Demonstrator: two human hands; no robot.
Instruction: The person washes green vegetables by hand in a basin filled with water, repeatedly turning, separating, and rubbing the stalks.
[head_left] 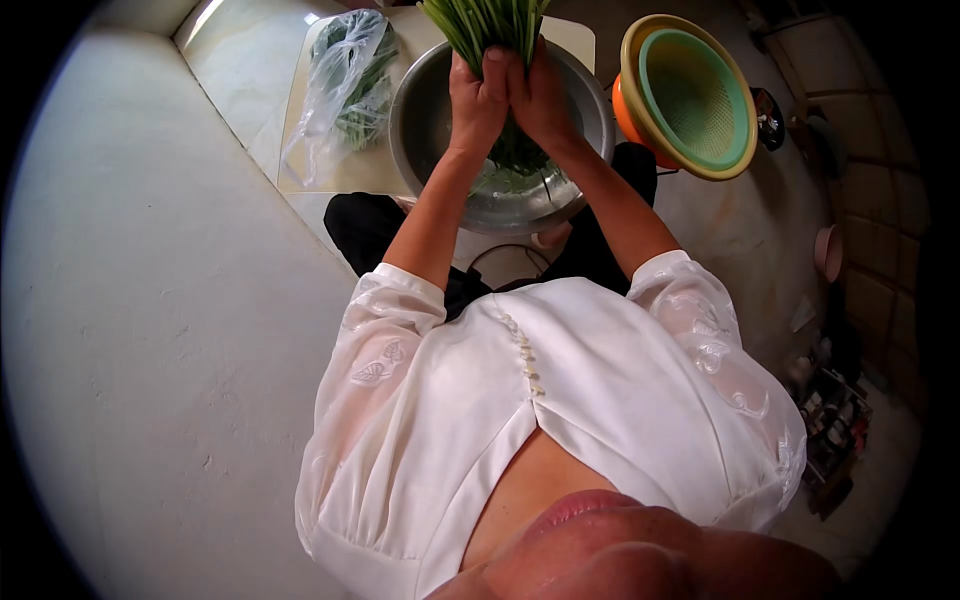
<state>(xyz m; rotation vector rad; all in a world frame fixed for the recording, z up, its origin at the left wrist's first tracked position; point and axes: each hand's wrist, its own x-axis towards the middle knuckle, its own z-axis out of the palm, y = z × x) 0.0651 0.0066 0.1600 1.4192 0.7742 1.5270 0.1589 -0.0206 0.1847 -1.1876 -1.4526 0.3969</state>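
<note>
A bundle of long green stalks (484,28) is held upright above a wide metal basin (408,130). My left hand (480,105) wraps round the bundle from the left side, and my right hand (540,100) closes round it from the right, the two hands touching. Below them, the darker leafy ends of the bundle hang down into the basin, which seems to hold some water. My forearms cross the basin's near rim. The upper tips of the stalks run out of view at the top edge.
Left of the basin, a clear plastic bag (350,75) with greens lies on a pale board (300,150). To the right, a green colander (697,100) sits inside a yellow one (640,40), above something orange. A wall (150,300) fills the left side.
</note>
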